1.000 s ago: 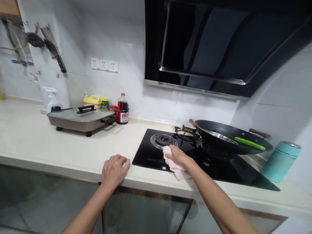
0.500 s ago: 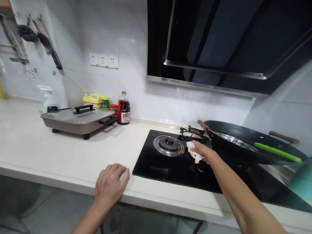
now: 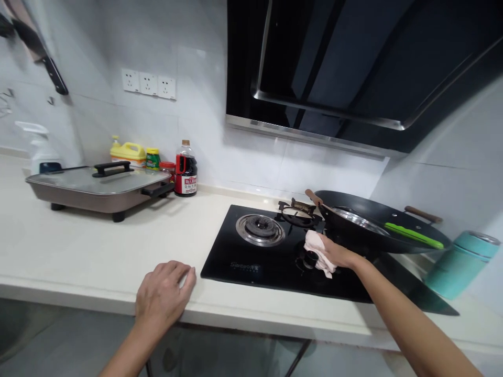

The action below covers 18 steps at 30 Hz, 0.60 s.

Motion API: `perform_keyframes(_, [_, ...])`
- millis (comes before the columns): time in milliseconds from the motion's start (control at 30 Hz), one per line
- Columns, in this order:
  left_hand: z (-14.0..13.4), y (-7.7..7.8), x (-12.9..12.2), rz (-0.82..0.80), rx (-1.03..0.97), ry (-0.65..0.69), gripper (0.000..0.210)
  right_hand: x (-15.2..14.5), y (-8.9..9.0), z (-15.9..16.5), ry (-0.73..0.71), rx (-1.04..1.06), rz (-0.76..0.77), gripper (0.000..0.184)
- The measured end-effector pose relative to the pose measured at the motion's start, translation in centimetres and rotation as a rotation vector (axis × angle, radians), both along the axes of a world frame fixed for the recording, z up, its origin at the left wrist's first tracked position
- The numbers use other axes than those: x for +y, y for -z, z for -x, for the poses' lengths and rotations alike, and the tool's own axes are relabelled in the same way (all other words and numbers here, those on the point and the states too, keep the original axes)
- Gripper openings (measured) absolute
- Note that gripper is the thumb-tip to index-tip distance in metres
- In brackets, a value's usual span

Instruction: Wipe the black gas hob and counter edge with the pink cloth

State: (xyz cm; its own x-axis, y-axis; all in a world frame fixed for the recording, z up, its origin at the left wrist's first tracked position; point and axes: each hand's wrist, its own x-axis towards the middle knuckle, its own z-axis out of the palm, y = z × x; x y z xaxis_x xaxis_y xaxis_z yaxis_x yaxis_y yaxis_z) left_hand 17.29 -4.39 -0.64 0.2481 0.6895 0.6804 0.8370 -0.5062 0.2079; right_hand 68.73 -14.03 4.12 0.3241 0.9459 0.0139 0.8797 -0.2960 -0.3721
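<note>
The pink cloth (image 3: 316, 250) is grasped in the right hand (image 3: 335, 253) beside the control knob (image 3: 311, 257) of the black glass hob (image 3: 271, 271). Nothing is seen held by the left hand (image 3: 164, 293), which is rested, loosely curled, on the countertop (image 3: 94, 251). Wiping is judged partly done: the left burner (image 3: 260, 229) is exposed (its pan support (image 3: 299, 213) apparently set aside), while the glass beneath the wok (image 3: 361, 199) is covered and is presumed outstanding. Cleanliness cannot be confirmed.
</note>
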Motion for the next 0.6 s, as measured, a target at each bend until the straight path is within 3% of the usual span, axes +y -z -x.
perform_keyframes(133, [0.0, 0.0, 0.1, 0.022, 0.008, 0.003, 0.037, -3.1, -0.9, -1.0, -0.115, 0.149, 0.042, 0.098])
perform_keyframes(267, [0.1, 0.0, 0.2, 0.033, 0.012, 0.017, 0.04, -3.6, -1.4, -0.9, -0.189, 0.13, 0.125, 0.113])
perform_keyframes(333, [0.1, 0.0, 0.2, 0.043, 0.011, 0.024, 0.04, -2.6, -1.4, -0.4, -0.207, 0.05, 0.122, 0.116])
perform_keyframes(433, [0.1, -0.1, 0.3, 0.052, 0.013, 0.013, 0.041, -0.2, -1.1, 0.1, -0.167, -0.058, 0.125, 0.103])
perform_keyframes(600, [0.1, -0.1, 0.5, 0.053, 0.028, 0.006, 0.043, 4.5, -0.6, -1.4, -0.051, -0.041, 0.115, 0.099])
